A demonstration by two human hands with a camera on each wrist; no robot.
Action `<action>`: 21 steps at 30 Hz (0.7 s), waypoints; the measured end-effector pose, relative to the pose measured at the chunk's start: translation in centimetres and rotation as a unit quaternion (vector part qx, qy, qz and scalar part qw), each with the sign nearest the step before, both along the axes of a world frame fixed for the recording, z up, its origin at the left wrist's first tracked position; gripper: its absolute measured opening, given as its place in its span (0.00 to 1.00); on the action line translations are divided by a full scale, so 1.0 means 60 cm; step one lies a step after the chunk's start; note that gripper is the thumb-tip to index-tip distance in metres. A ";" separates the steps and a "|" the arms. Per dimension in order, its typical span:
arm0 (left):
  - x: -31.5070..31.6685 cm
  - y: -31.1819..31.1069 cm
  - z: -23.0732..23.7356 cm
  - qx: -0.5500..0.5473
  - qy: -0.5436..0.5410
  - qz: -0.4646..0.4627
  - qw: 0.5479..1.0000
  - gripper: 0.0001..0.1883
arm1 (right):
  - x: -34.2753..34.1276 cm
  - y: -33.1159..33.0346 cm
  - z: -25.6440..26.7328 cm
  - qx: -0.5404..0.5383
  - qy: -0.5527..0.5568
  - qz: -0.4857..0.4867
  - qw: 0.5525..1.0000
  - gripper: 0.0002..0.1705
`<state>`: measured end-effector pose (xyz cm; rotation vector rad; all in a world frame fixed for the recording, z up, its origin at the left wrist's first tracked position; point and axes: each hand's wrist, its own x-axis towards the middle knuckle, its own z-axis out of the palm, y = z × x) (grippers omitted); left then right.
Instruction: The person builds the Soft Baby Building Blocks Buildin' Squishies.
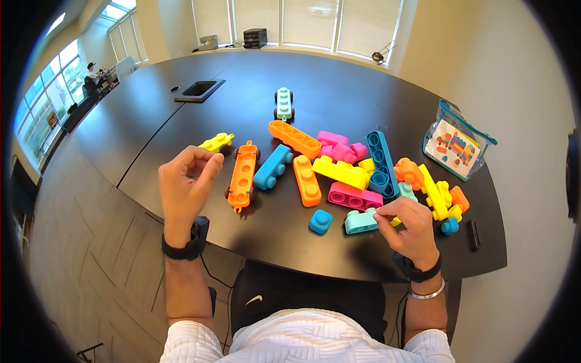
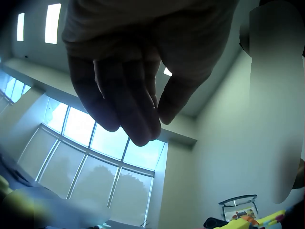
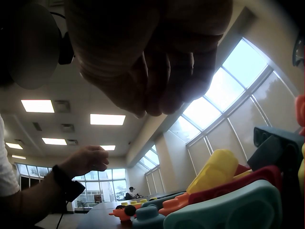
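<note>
My left hand (image 1: 189, 181) hovers over the near left table edge, fingers loosely bent and nothing between them. Beside it are a yellow wheeled base (image 1: 216, 143) and an orange wheeled base (image 1: 243, 175). My right hand (image 1: 413, 227) is held with bent fingers at the right end of a mint three-stud block (image 1: 358, 224). In the right wrist view, a gap shows between its fingertips and that mint block (image 3: 228, 212). Close by lie a blue single-stud block (image 1: 321, 222) and a magenta block (image 1: 354, 196).
Behind are a blue block (image 1: 273, 167), orange blocks (image 1: 307, 181), a yellow block (image 1: 340, 173) and a long dark-blue block (image 1: 381, 160). A mint wheeled base (image 1: 283, 104) stands farther back. At right are a clear pouch (image 1: 457, 145) and a black object (image 1: 474, 236).
</note>
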<state>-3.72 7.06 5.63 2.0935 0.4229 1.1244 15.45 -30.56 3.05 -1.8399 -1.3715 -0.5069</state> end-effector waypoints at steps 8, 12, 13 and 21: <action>0.021 0.015 -0.025 0.006 0.009 -0.013 1.000 0.08 | -0.009 -0.001 0.009 0.005 -0.005 0.001 1.000 0.09; 0.040 -0.003 -0.037 0.068 0.024 -0.024 0.997 0.08 | -0.027 -0.013 0.033 0.002 -0.041 0.001 0.999 0.10; 0.044 -0.003 -0.045 0.059 0.030 -0.060 0.996 0.07 | -0.035 -0.021 0.042 0.001 -0.046 0.006 0.999 0.10; 0.106 -0.002 -0.034 -0.032 0.077 -0.197 0.977 0.12 | -0.090 -0.134 0.009 -0.091 -0.029 0.002 0.995 0.08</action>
